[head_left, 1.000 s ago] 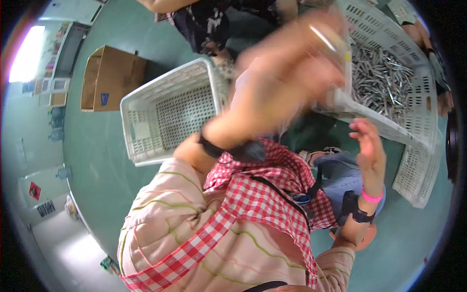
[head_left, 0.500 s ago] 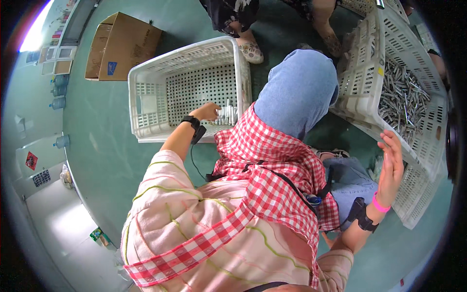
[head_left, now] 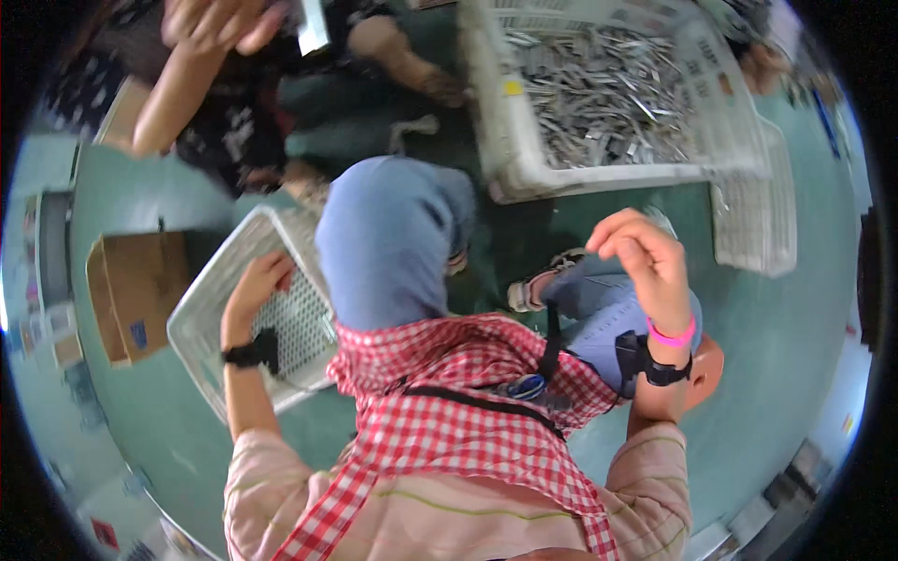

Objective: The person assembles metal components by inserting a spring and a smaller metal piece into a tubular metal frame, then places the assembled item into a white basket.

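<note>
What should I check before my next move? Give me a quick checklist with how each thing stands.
1. Left hand over the white basket: ok, depth unclear.
2. Left hand empty: cannot tell, its grip is not clear.
3. Right hand free: ok, raised and loosely curled, nothing visible in it.
4. Metal pieces within the white crate: ok, plenty there.
5. Co-worker's hand away from both of yours: ok, apart at the upper left.
</note>
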Demonstrator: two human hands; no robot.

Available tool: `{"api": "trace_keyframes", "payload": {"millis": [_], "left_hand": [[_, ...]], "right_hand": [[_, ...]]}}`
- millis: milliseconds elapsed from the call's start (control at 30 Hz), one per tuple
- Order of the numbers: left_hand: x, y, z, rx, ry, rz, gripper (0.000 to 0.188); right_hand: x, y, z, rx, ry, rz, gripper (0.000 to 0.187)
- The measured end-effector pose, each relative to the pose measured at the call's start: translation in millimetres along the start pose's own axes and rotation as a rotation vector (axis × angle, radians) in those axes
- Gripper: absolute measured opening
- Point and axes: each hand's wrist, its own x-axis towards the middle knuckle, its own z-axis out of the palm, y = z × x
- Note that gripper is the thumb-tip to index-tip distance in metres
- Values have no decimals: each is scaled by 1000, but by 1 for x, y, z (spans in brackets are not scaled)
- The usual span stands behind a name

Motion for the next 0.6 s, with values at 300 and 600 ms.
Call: {"api": "trace_keyframes", "payload": {"millis": [300, 600], "left_hand": [[-29, 263, 33, 72, -104, 656, 13], [141, 429, 168, 500, -485, 884, 24]], "right_hand": [[-31, -11, -33, -95, 365, -22, 35], [-53, -11, -53, 139, 791, -120, 34]]}}
